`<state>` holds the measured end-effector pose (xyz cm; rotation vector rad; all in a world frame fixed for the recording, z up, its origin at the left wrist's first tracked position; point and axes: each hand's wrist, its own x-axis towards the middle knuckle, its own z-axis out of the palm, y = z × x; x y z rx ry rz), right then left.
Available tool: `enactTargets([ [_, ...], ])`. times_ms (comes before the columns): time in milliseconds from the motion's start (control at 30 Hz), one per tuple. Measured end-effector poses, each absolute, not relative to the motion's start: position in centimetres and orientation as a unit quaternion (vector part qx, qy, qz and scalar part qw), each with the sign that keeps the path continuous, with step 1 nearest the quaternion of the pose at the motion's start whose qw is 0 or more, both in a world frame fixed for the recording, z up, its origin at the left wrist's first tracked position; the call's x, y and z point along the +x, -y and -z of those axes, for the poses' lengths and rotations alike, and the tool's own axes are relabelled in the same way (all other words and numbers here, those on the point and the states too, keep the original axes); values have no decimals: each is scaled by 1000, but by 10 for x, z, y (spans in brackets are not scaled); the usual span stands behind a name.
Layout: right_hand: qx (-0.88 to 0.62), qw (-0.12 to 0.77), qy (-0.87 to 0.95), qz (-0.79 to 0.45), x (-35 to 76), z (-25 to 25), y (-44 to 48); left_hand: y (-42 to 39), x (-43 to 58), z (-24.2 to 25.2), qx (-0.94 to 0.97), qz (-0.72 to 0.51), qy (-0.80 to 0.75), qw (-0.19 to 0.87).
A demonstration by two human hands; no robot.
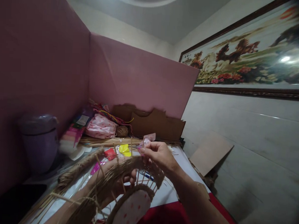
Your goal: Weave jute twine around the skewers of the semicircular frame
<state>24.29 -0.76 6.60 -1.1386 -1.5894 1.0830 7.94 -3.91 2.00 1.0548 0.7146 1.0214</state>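
Note:
A half-woven basket (131, 164) of brown twine around thin upright sticks is tilted in front of me. Its oval base (132, 208) is covered in white cloth with red dots. My left hand (129, 180) reaches around the basket's far side, its curled fingers showing between the sticks. At the upper rim, my right hand (159, 155) has thumb and forefinger pinched together. What sits in that pinch is too small to make out. Loose twine ends (93, 205) hang over the near left side.
Rolled brown twine (80, 165) and long thin sticks (98, 141) lie around the white table surface. Red (110, 154) and yellow packets (124, 149) sit behind the basket. A purple lidded container (40, 147) stands left. Pink boards (138, 75) and cut cardboard (156, 125) close off the back.

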Motion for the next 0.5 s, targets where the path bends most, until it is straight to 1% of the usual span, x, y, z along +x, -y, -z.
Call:
enactTargets([
  [100,-475,426,643,-423,243,-62,7,39,79,-14,350,-440,-314,766],
  [300,-518,387,628,-434,239,-60,16,48,84,0,313,-442,-290,790],
  [500,-540,386,600,-446,232,-63,29,48,80,8,296,-420,-225,828],
])
